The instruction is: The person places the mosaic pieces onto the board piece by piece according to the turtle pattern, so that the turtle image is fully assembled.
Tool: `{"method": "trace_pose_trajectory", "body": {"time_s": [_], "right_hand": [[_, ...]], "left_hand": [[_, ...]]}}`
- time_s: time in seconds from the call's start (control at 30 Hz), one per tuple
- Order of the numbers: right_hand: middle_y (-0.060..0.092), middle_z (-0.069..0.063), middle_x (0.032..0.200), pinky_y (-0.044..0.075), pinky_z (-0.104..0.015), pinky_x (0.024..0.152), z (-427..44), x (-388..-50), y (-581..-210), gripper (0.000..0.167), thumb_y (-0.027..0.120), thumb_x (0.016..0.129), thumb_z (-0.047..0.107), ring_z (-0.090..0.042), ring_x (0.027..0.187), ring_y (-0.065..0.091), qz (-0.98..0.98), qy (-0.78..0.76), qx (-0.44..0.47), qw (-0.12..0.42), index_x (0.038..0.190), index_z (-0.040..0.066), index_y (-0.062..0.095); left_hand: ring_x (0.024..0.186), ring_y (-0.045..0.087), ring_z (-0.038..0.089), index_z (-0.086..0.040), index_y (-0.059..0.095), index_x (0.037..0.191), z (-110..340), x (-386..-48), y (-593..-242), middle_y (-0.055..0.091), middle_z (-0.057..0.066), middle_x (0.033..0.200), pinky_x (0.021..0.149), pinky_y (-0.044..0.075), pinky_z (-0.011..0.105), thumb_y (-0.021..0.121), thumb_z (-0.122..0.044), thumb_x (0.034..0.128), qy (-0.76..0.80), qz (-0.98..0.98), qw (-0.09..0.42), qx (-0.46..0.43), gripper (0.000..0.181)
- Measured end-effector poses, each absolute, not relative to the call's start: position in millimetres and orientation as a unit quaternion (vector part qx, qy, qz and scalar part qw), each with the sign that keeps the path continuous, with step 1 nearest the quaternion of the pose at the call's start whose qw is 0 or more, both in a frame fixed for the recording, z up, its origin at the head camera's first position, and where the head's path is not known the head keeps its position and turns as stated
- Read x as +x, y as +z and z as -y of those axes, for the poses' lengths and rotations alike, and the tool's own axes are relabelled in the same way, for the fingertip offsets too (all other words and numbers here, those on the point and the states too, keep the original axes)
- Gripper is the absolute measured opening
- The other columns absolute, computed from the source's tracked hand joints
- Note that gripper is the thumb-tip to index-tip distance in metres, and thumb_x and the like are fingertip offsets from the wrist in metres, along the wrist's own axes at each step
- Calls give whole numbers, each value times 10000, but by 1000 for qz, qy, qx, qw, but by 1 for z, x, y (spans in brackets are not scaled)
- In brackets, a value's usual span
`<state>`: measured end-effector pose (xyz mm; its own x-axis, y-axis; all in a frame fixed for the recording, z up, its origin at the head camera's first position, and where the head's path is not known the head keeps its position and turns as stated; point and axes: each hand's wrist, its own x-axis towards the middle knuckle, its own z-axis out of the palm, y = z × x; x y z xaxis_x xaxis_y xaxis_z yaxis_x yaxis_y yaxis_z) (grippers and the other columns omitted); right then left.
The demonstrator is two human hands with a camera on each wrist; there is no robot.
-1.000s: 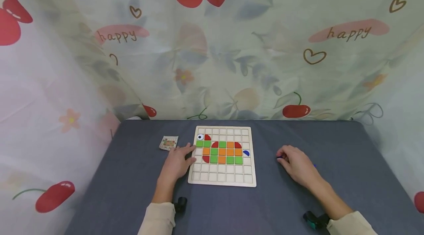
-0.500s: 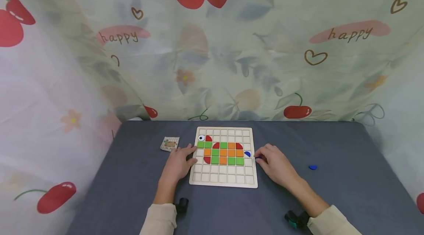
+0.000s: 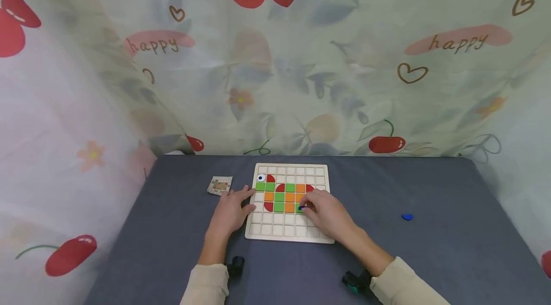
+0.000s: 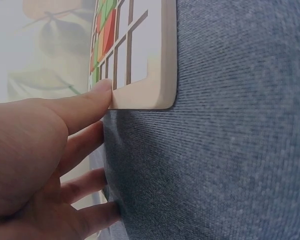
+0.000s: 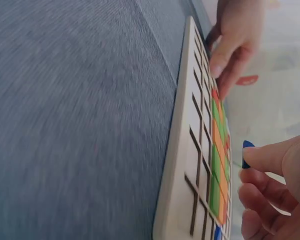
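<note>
A pale wooden grid board (image 3: 289,233) lies on the table, its cells partly filled with green, orange and red tiles and a white eye tile (image 3: 261,178). My left hand (image 3: 229,210) rests at the board's left edge, thumb and fingers extended; the left wrist view shows the thumb on the rim. Over the right part of the board, my right hand (image 3: 329,213) pinches a small blue tile (image 5: 247,154) between thumb and forefinger, raised above the surface. That hand hides the right-hand cells in the head view.
A second blue tile (image 3: 407,217), rounded on one side, lies on the dark tablecloth (image 3: 439,257) to the right. Left of the board is a small printed card (image 3: 220,185). A patterned curtain (image 3: 275,80) hangs behind the table.
My right hand has moved left from the open cloth to above the board, carrying the blue tile. The other blue tile on the cloth has come into view. My left hand stays put.
</note>
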<state>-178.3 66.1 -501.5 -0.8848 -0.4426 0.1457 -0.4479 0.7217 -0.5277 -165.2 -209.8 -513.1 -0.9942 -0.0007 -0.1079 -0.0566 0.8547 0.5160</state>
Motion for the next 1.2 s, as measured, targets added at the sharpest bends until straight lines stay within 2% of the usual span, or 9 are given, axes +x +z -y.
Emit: {"method": "trace_pose_trajectory", "body": {"time_s": [0.2, 0.43, 0.9, 1.2], "right_hand": [[670, 82, 861, 495, -241, 713, -44, -177, -503, 57, 773, 914, 172, -77, 776, 521, 922, 294, 252, -19, 961, 179, 741], [737, 34, 919, 580, -306, 796, -25, -178, -502, 74, 774, 915, 190, -105, 827, 605, 919, 271, 288, -14, 979, 154, 769], [740, 30, 863, 566, -250, 692, -7, -174, -508, 30, 792, 900, 178, -114, 766, 616, 916, 240, 321, -6, 908, 154, 777], [727, 38, 836, 571, -282, 687, -5, -172, -513, 47, 809, 882, 178, -134, 776, 631, 927, 205, 312, 22, 885, 175, 762]], "left_hand": [[1480, 361, 507, -194, 588, 1462, 210, -165, -512, 511, 93, 1560, 1220, 318, 626, 726, -231, 952, 273, -960, 55, -15, 530], [1469, 379, 511, -198, 591, 1460, 207, -168, -510, 521, 96, 1551, 1218, 322, 623, 735, -243, 946, 263, -963, 53, -12, 536], [1477, 379, 492, -221, 583, 1467, 209, -166, -509, 514, 80, 1557, 1222, 322, 618, 731, -270, 949, 258, -964, 60, -22, 541], [1469, 385, 504, -207, 592, 1459, 208, -166, -509, 524, 93, 1549, 1208, 331, 635, 731, -255, 950, 260, -964, 58, -21, 530]]}}
